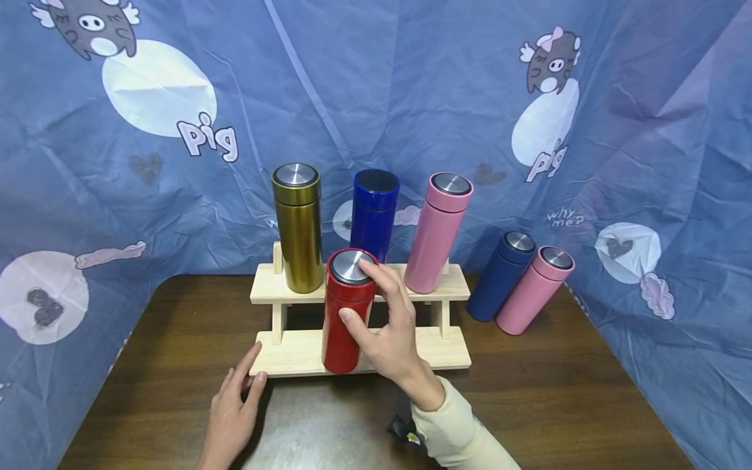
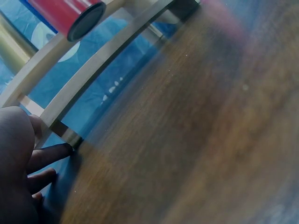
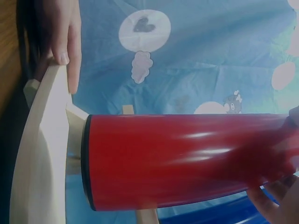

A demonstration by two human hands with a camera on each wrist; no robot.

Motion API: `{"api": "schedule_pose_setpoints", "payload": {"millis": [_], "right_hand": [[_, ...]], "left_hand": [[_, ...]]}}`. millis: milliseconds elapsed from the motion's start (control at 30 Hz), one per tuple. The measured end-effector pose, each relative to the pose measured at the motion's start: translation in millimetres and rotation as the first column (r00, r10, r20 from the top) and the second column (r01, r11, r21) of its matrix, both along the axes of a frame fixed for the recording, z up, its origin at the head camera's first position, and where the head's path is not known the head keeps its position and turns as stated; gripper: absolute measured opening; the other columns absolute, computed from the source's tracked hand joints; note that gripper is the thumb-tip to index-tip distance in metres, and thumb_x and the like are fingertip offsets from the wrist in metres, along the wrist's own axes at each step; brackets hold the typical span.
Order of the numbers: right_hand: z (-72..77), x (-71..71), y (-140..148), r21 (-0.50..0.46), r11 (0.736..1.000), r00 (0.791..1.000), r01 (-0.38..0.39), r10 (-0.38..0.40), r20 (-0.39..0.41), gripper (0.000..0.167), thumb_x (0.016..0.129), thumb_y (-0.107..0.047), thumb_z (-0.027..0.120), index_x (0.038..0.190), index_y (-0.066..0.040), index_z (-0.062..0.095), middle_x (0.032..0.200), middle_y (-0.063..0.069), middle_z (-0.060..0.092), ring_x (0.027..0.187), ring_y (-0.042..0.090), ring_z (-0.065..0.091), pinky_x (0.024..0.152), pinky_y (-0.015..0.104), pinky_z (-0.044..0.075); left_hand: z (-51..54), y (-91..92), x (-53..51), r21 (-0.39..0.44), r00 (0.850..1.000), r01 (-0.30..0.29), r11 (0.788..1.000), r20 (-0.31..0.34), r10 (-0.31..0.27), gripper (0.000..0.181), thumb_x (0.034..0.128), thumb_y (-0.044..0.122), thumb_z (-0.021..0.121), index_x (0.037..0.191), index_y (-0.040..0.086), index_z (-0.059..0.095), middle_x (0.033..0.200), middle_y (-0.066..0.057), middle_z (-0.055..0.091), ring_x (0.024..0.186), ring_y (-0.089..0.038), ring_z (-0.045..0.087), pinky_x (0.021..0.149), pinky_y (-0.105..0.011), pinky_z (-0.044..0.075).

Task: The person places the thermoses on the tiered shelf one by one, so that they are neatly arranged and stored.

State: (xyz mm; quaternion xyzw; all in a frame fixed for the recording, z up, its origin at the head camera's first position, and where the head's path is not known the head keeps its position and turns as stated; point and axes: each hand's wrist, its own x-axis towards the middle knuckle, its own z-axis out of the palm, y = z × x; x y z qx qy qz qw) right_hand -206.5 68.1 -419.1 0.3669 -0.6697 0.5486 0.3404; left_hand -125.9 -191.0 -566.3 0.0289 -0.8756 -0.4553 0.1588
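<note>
My right hand (image 1: 390, 333) grips a red thermos flask (image 1: 346, 333) near its top, with a fingertip on the steel lid. The flask's dark base (image 2: 87, 22) hangs a little above the lower shelf of a two-tier wooden stand (image 1: 282, 356); a gap shows between them in the right wrist view. My left hand (image 1: 232, 405) holds the left end of that shelf, thumb at the front edge, fingers around the end. On the upper shelf stand a gold flask (image 1: 299, 241), a blue flask (image 1: 373, 225), partly hidden behind the red one, and a pink flask (image 1: 437, 238).
Right of the stand, a dark blue flask (image 1: 499, 281) and another pink flask (image 1: 531, 294) stand side by side on the brown wooden table (image 1: 558, 405). A small black object (image 1: 404, 429) lies by my right sleeve. Blue patterned cloth (image 1: 470, 85) hangs behind and beside the table.
</note>
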Motion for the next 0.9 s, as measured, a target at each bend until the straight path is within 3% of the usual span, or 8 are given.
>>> {"api": "schedule_pose_setpoints", "payload": {"millis": [467,733,900], "right_hand": [[-13.9,-5.1,-20.6,0.023,1.000,1.000,-0.015,0.015,0.010,0.073,0.086,0.003,0.086,0.153,-0.005,0.058,0.138,0.022,0.065,0.119,0.033,0.069,0.093,0.036,0.065],[-23.3,-7.0,-30.1,0.016,0.999,0.999,-0.033,0.032,0.029,0.073,0.086,0.006,0.086,0.153,-0.005,0.057,0.140,0.023,0.064,0.119,0.036,0.070,0.095,0.038,0.066],[-27.8,-8.5,-35.4,0.010,0.999,0.999,-0.050,0.050,0.020,0.074,0.084,0.007,0.088,0.151,-0.003,0.058,0.140,0.024,0.064,0.120,0.037,0.071,0.098,0.041,0.067]], "left_hand": [[-0.9,-0.3,-0.7,-0.009,1.000,0.005,1.000,-0.021,-0.005,0.051,0.1134,0.019,0.063,0.163,0.014,0.055,0.126,-0.032,0.075,0.128,-0.053,0.069,0.128,-0.072,0.033],[-1.5,-0.1,-0.4,-0.014,1.000,-0.002,1.000,-0.025,0.002,0.051,0.1127,0.017,0.065,0.163,0.013,0.056,0.139,-0.029,0.071,0.124,-0.051,0.072,0.128,-0.071,0.034],[-0.8,0.7,0.2,-0.019,1.000,-0.006,1.000,-0.022,0.005,0.051,0.1123,0.017,0.065,0.163,0.013,0.056,0.136,-0.029,0.073,0.123,-0.051,0.072,0.129,-0.070,0.033]]}}
